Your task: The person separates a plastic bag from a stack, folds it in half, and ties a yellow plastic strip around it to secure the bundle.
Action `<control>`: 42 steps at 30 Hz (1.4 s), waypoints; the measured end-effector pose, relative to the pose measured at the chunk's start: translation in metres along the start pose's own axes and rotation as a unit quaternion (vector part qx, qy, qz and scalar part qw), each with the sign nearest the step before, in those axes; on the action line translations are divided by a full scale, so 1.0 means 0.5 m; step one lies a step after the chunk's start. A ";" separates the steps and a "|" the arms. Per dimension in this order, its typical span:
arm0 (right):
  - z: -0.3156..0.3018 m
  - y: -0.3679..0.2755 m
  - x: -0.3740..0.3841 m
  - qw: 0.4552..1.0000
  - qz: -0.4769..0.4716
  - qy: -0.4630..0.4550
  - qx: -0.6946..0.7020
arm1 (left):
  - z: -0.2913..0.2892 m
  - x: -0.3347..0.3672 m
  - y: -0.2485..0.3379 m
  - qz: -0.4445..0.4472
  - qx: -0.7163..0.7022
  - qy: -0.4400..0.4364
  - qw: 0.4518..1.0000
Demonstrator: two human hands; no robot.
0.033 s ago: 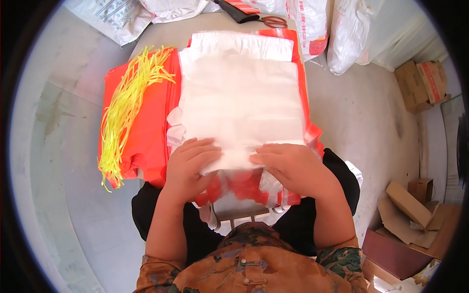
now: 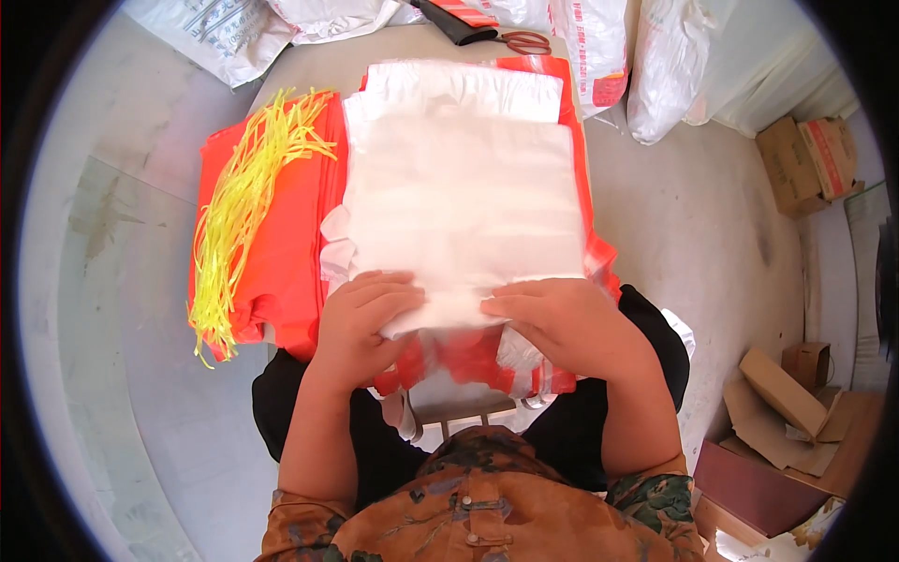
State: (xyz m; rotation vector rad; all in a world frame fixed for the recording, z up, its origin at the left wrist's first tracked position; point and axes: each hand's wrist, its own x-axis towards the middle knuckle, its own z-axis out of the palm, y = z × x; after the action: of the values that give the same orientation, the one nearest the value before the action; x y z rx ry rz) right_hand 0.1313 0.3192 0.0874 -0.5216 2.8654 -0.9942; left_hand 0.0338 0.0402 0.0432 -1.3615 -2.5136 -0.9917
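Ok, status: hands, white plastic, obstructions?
Left hand, right hand on near edge of white plastic. Plastic mostly flat. Yellow strips aside, on red plastic.

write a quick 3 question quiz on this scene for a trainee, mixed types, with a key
1. True or false: the yellow strips lie on the red material, to the person's left of the white sheets.

2. Multiple choice: at which part of the white sheets are the left grip and right grip?
A) far edge
B) centre
C) near edge

3. Fill in: reddish-handled ____ lie at the far side of the table.

Key: 1. True. 2. C. 3. scissors.
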 end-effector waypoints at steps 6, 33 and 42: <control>-0.062 -0.009 -0.007 0.990 0.093 -0.088 0.060 | -0.005 -0.018 -0.012 -0.076 -0.175 -0.022 0.981; -0.002 -0.019 -0.028 0.997 -0.029 -0.057 -0.036 | 0.104 0.176 0.030 0.089 0.130 -0.226 0.961; 0.023 0.002 -0.016 0.988 0.007 -0.138 -0.063 | 0.140 0.153 0.024 0.097 0.129 -0.210 0.964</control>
State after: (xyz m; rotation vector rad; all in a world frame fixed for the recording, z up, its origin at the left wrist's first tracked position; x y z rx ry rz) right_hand 0.1404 0.3160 0.0773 -0.5962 2.6896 -0.6814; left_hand 0.0121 0.1406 0.0244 -1.8403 -2.5943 -0.3474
